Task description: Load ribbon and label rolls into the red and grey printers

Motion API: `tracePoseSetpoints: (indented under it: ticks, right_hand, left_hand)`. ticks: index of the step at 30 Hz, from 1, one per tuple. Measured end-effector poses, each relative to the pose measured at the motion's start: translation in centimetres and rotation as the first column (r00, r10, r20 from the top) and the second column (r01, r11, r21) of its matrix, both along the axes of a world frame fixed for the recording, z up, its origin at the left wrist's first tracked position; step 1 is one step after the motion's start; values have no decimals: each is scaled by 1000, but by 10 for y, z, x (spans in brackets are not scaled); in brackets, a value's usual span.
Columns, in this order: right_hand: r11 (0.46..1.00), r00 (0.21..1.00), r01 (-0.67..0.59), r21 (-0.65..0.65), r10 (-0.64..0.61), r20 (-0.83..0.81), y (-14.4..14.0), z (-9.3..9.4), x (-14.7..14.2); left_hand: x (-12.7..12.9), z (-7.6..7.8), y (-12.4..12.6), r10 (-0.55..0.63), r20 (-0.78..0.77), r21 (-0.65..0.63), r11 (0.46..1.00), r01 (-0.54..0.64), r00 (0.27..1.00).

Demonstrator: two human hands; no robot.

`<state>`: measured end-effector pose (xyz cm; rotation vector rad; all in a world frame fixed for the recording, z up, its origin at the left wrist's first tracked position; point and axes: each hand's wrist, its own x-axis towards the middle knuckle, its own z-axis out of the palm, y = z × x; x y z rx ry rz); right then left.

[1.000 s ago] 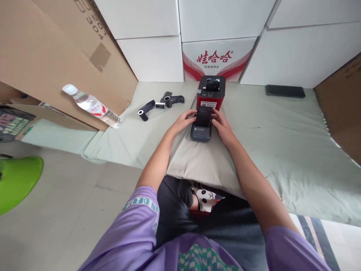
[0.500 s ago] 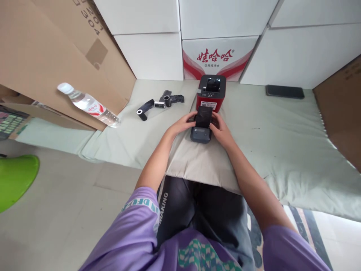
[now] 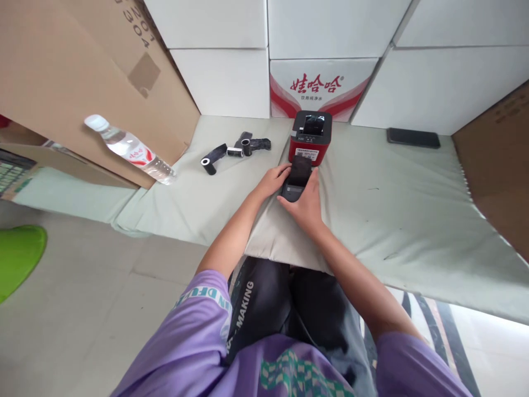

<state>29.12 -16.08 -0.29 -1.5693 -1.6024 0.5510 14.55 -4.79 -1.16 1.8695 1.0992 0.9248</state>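
A small dark grey label printer (image 3: 296, 181) with its black lid raised lies on a beige pillow (image 3: 281, 231) in front of me. My left hand (image 3: 275, 179) grips the printer's left side. The right hand (image 3: 305, 201) covers its front right corner and near edge. Directly behind it stands a red and black printer (image 3: 309, 138). Three black ribbon rolls (image 3: 235, 150) lie to the left on the pale green mat (image 3: 392, 198).
A water bottle (image 3: 130, 151) lies at the left against a leaning cardboard sheet (image 3: 74, 82). White boxes (image 3: 322, 55) are stacked along the back. A black phone (image 3: 413, 138) rests at the back right. Brown cardboard (image 3: 496, 160) stands on the right, a green stool (image 3: 16, 259) at the left.
My right hand slid from the printer's right side onto its front edge. The camera moved forward, and the pillow now hides less of my lap.
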Motion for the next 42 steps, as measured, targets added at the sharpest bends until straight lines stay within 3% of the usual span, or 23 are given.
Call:
tracePoseSetpoints:
  ticks: [4, 8, 14, 20, 25, 30, 34, 38, 42]
  right_hand:
    - [999, 998, 40, -16, -39, 53, 4, 4, -1]
    - [996, 995, 82, 23, -83, 56, 4, 4, 9]
    - [972, 952, 229, 48, -214, -218, 19, 10, 62]
    - [906, 951, 307, 291, -283, -121, 97, 30, 149]
    - [935, 942, 298, 189, -321, 100, 156, 16, 186]
    - [954, 935, 283, 95, -297, 193, 164, 11, 195]
    - [935, 925, 257, 245, -311, 220, 156, 11, 194]
    - [955, 996, -2, 297, -24, 86, 157, -9, 168]
    - [985, 984, -97, 146, 117, -137, 167, -24, 123]
  left_hand:
    - [10, 2, -8, 84, -17, -52, 995, -85, 996]
    - [17, -1, -8, 58, 60, -65, 996, -54, 997]
    - [22, -9, -6, 23, 217, -192, 981, 20, 976]
    - [22, -10, -9, 20, 205, -132, 991, 7, 979]
    - [21, -1, -13, 18, 154, -151, 988, 6, 988]
    - [20, 6, -19, 21, 136, -131, 991, -3, 991]
    - [16, 6, -9, 143, 235, -43, 990, -137, 961]
    - [19, 9, 28, 291, 409, -125, 957, -263, 865]
    - [44, 19, 71, 323, 502, -312, 933, -180, 802]
